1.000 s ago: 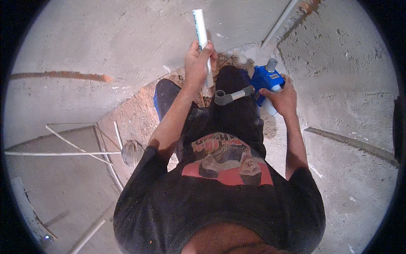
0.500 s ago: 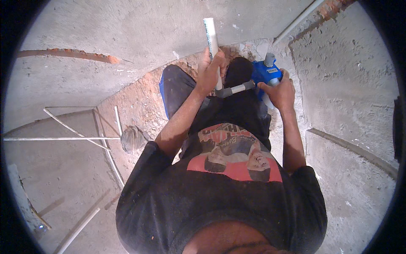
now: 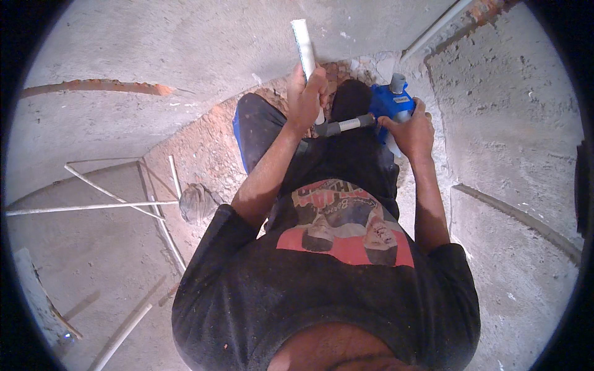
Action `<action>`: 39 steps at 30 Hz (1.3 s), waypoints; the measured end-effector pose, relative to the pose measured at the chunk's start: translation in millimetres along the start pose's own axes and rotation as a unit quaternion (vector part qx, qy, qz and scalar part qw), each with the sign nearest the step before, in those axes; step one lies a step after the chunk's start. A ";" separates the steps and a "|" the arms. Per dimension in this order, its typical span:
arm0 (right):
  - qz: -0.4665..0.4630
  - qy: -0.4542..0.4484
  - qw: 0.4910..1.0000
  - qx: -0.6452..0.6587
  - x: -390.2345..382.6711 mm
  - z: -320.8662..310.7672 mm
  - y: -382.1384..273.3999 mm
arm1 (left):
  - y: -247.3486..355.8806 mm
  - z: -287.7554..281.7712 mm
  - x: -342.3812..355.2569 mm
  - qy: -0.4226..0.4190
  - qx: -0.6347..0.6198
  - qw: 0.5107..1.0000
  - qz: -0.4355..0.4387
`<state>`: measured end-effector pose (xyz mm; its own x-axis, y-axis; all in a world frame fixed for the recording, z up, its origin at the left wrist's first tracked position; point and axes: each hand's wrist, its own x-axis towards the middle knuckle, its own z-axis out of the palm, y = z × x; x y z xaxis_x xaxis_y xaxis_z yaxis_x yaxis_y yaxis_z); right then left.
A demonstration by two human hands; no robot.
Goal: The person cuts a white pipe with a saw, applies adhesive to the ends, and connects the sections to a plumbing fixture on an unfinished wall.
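My left hand is closed around a white plastic pipe, whose upper end sticks up toward the wall. The pipe's lower end meets a grey elbow. From the elbow a short white pipe piece runs right to a blue plastic fitting body. On top of that body stands a grey pipe stub. My right hand grips the blue body from its right side, thumb in front; some fingers are hidden behind it. The joined parts are held over my knees.
Rough plastered walls close in around me. Broken rubble covers the floor. To the left, a dusty plastic bag lies beside several thin white pipes. Another white pipe runs along the wall at upper right.
The long pipe's upper end has tipped slightly left and up. The elbow and blue fitting body have shifted a little, the fitting toward the right. Both hands keep their grip.
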<state>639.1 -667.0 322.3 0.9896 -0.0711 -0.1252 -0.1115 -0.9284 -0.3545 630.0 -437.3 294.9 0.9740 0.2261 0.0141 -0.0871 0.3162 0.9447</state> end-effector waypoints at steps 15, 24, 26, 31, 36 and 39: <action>0.007 -0.006 1.000 0.006 -5.6 1.8 -7.6 | -13.6 -8.6 -11.6 0.005 0.060 0.998 -0.005; -0.001 -0.085 0.995 0.044 -22.1 -11.0 -4.0 | -38.5 -20.6 -44.2 0.064 -0.013 0.997 0.051; -0.008 -0.079 0.997 0.013 -26.5 -13.2 -4.1 | -39.5 -21.2 -48.9 0.054 -0.037 0.995 0.070; -0.060 -0.011 0.997 -0.037 -28.9 -0.1 8.8 | -40.5 -21.8 -55.2 0.055 -0.024 0.994 0.093; -0.096 -0.123 0.959 0.235 -16.5 -4.0 15.8 | -44.5 -24.1 -63.7 0.073 -0.001 0.994 0.075; -0.052 -0.192 0.945 0.260 -4.1 2.6 29.7 | -42.8 -24.2 -65.6 0.084 0.013 0.993 0.077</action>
<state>631.5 -693.3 309.9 0.9031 0.2401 -0.3561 -0.1441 -0.6117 -0.7779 564.7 -443.3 245.5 0.9007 0.4211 0.1068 -0.2250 0.2419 0.9439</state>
